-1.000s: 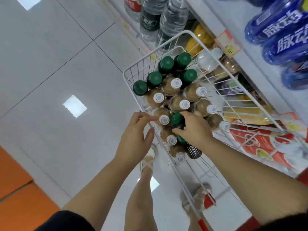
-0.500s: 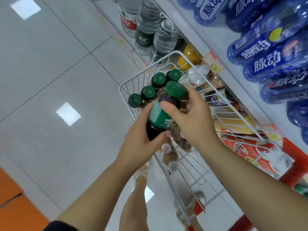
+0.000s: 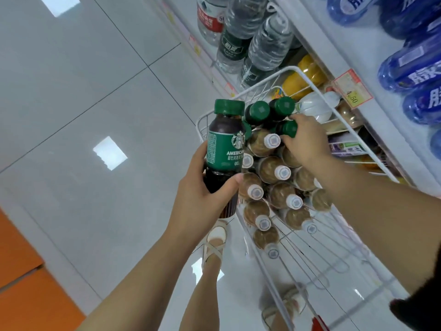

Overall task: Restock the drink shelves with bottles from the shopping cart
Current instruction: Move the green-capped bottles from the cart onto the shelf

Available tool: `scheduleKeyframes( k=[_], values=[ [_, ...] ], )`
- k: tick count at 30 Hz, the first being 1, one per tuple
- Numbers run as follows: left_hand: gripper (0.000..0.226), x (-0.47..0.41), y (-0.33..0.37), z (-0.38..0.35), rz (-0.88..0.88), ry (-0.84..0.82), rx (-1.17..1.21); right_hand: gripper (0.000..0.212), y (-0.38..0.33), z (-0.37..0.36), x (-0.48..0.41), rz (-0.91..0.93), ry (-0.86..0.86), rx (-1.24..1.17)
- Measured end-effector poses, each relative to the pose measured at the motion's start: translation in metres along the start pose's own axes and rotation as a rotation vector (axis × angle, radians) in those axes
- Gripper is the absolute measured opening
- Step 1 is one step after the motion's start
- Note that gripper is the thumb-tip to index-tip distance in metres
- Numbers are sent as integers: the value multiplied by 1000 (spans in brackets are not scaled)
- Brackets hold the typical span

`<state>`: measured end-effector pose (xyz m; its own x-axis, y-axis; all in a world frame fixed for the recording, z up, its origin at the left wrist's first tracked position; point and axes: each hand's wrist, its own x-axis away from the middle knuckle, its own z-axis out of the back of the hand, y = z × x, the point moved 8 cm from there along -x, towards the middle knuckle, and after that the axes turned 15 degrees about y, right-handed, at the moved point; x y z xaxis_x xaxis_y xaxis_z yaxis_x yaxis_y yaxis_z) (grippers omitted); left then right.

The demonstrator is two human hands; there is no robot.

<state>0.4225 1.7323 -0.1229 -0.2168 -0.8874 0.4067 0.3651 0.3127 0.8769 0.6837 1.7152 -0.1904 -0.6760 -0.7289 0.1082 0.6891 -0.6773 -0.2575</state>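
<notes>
The left hand [image 3: 202,194] grasps a dark coffee bottle [image 3: 224,144] with a green label and green cap, fingers wrapped round its lower half, holding it upright just outside the left rim of the shopping cart [image 3: 295,68]. The right hand [image 3: 307,144] reaches into the cart's far end, fingers curled round the green cap of a second dark bottle [image 3: 287,127]. Brown white-capped bottles [image 3: 272,168] fill the cart's middle. The drink shelves [image 3: 334,44] run along the cart's right side, blue bottles [image 3: 410,72] above it
</notes>
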Motion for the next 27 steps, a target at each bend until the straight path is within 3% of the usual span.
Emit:
scheduleKeyframes(
  k=[5,11,15,27],
  values=[
    [61,-2,0,-5,-7,-9,5,42,0,15,4,-1,87,-59],
    [61,14,39,-18,-46,-51,8,41,13,115,34,-121,305,-333],
    [62,37,94,-34,-138,-102,28,33,18,204,55,-195,405,-524],
    [60,179,321,-102,-588,-401,104,28,42,503,169,-39,797,-817]
  ],
)
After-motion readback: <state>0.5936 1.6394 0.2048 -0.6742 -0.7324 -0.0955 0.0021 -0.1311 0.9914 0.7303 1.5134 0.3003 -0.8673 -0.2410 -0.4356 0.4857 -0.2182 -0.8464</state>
